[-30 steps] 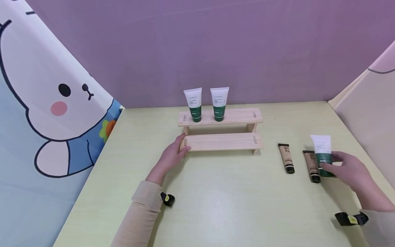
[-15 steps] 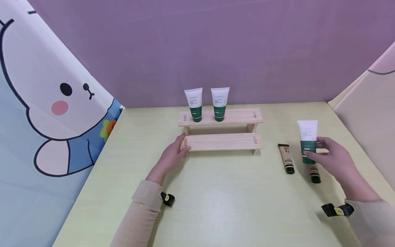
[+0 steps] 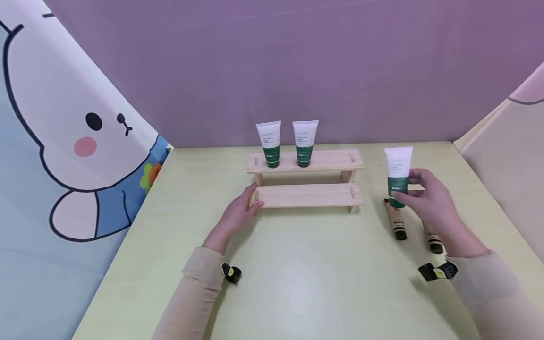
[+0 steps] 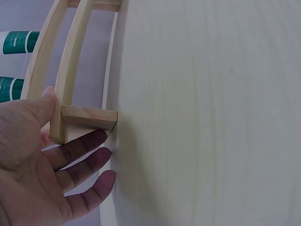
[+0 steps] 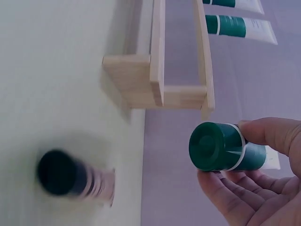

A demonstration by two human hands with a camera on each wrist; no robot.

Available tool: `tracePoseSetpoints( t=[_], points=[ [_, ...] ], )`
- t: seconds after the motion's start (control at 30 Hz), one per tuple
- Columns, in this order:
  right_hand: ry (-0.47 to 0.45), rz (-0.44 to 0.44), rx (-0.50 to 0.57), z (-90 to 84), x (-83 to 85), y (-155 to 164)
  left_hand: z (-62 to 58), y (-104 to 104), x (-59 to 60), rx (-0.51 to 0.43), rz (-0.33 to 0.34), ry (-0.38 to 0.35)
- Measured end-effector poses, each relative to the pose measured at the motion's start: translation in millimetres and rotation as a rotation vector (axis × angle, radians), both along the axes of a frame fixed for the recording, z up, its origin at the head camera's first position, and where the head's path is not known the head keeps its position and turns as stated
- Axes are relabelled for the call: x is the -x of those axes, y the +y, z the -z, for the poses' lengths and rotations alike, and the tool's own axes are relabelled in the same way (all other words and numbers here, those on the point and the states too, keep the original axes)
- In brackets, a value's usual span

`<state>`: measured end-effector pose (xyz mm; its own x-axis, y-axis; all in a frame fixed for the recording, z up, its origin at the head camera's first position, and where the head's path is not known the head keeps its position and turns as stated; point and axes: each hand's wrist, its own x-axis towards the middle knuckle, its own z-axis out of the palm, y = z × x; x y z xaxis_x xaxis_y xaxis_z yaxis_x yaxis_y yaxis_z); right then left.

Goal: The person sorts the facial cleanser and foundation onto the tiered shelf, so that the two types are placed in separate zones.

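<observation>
Well apart, hands [image 3: 238, 212] [image 3: 429, 198]: left pinching stand [image 3: 308, 196], right holding tube [image 3: 398, 165] aloft.

Worktop [image 3: 306, 283], pale yellow, faintly grained. Directly on it, near the back edge: two-tier wooden shelf [image 3: 308, 196]. Farther right, lying with black cap toward the near side: left beige tube [image 3: 396, 221] and, beside but apart, right beige tube [image 3: 432, 237], partly hidden. On the upper tier, upright, green end down: left white-and-green tube [image 3: 269, 144] and right white-and-green tube [image 3: 304, 143].
</observation>
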<state>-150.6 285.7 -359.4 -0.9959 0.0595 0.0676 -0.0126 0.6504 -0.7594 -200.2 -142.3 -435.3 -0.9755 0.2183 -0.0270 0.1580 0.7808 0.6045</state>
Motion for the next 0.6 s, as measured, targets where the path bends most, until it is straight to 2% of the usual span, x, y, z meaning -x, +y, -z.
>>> tracePoseSetpoints(
  t=[0.3, 0.6],
  points=[
    [0.058, -0.033, 0.066, -11.8, 23.6, -32.7, -1.9, 0.1, 0.1, 0.0, 0.01, 0.013],
    [0.107, -0.076, 0.202, -22.5, 52.5, -69.5, -3.3, 1.1, -1.7, -0.001, 0.007, 0.014]
  ],
)
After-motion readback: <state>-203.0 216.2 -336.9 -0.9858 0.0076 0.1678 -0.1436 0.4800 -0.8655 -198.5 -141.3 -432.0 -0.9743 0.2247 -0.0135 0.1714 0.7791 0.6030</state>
